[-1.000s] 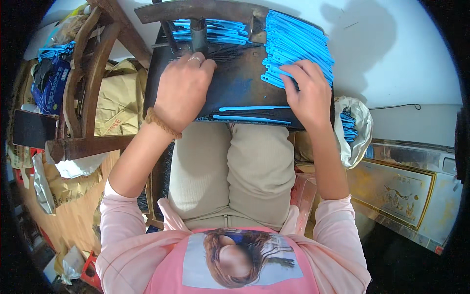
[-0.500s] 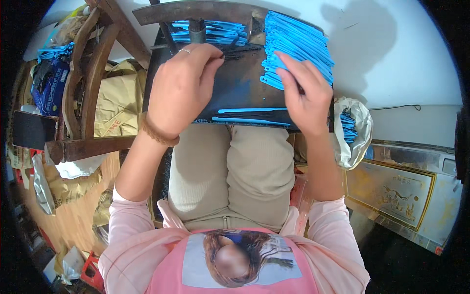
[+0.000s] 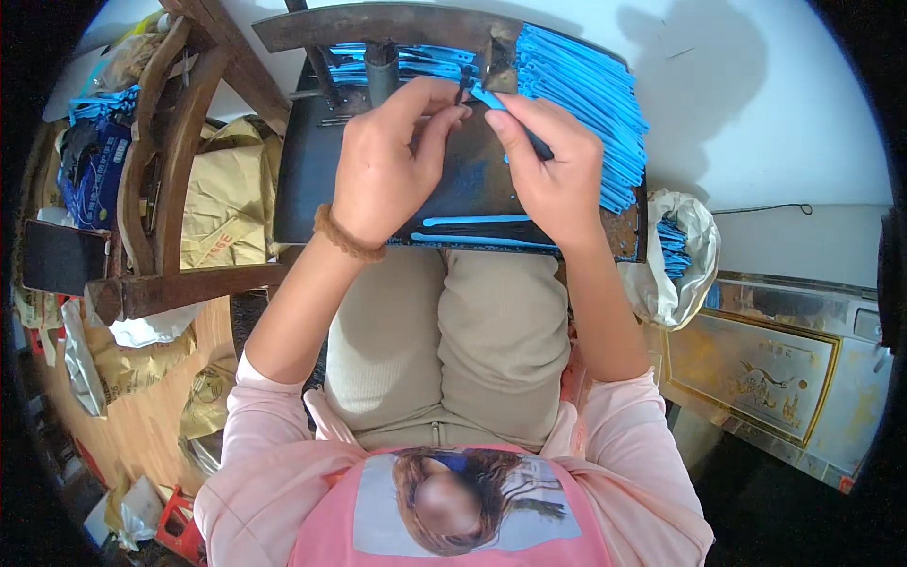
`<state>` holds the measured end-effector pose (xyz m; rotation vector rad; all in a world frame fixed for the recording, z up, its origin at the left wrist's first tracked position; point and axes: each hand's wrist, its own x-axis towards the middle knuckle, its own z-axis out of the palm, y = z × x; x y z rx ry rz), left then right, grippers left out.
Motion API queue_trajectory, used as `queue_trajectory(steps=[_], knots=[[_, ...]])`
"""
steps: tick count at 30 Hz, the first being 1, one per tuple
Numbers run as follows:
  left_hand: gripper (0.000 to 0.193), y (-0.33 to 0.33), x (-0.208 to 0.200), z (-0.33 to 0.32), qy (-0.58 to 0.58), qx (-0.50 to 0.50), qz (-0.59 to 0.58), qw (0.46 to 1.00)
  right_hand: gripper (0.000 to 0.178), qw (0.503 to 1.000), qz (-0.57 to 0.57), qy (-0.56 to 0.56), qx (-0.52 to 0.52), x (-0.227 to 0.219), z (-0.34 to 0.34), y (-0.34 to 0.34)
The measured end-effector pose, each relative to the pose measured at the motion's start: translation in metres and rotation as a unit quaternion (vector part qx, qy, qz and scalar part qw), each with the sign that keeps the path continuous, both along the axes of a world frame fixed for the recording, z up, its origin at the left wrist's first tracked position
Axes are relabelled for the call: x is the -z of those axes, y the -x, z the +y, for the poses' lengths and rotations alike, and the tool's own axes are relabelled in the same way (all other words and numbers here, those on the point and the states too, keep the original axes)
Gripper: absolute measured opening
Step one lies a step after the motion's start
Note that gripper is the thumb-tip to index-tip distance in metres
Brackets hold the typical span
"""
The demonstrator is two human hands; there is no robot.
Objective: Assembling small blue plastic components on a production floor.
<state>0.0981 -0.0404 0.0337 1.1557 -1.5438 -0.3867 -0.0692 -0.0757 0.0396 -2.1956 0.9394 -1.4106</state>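
A dark metal work plate [image 3: 312,170] lies across my lap. My left hand [image 3: 387,161] and my right hand [image 3: 553,170] meet at its far edge. Both pinch one thin blue strip [image 3: 491,99] just below a small upright metal fixture [image 3: 499,59]. A thick pile of the same blue strips [image 3: 590,104] is heaped on the plate's right side. Two loose blue strips [image 3: 468,221] lie on the plate near my knees. More strips [image 3: 397,61] lie behind the fixture under a wooden crossbar [image 3: 378,24].
A wooden chair frame [image 3: 165,189] stands at my left with yellow-brown paper bags [image 3: 222,208] under it. A white plastic bag [image 3: 680,265] holding blue strips hangs at my right. A gold-framed panel [image 3: 756,369] lies lower right. Blue packets [image 3: 90,161] sit far left.
Both hands have lifted off the plate and moved up to its far edge. They came together and now pinch one blue strip by the metal fixture.
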Motion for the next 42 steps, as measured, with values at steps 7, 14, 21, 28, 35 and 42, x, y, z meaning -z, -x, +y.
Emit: queue_trajectory(steps=[7,14,21,28,35,42], knots=[[0.01,-0.001,0.004,-0.007,0.025,0.007,0.018,1.0,0.016,0.999,-0.026,-0.037,-0.002,0.002,-0.002,-0.001],[0.012,-0.001,0.001,-0.006,-0.01,0.026,-0.005,1.0,0.015,0.999,-0.044,-0.025,-0.009,0.001,-0.006,0.0],[0.011,0.001,0.006,-0.012,0.032,0.017,0.011,0.999,0.014,1.0,0.003,-0.016,-0.025,-0.007,-0.011,0.008],[0.011,-0.001,0.01,-0.015,0.039,0.02,0.017,0.999,0.013,0.999,-0.001,-0.048,-0.005,-0.007,-0.007,0.004],[0.011,0.001,0.004,-0.003,0.033,0.027,0.01,0.999,0.016,1.0,0.009,-0.002,0.004,-0.003,0.003,0.005],[0.008,-0.006,-0.003,0.013,-0.032,0.044,-0.014,0.998,0.023,1.0,0.003,-0.002,0.006,0.005,0.017,-0.005]])
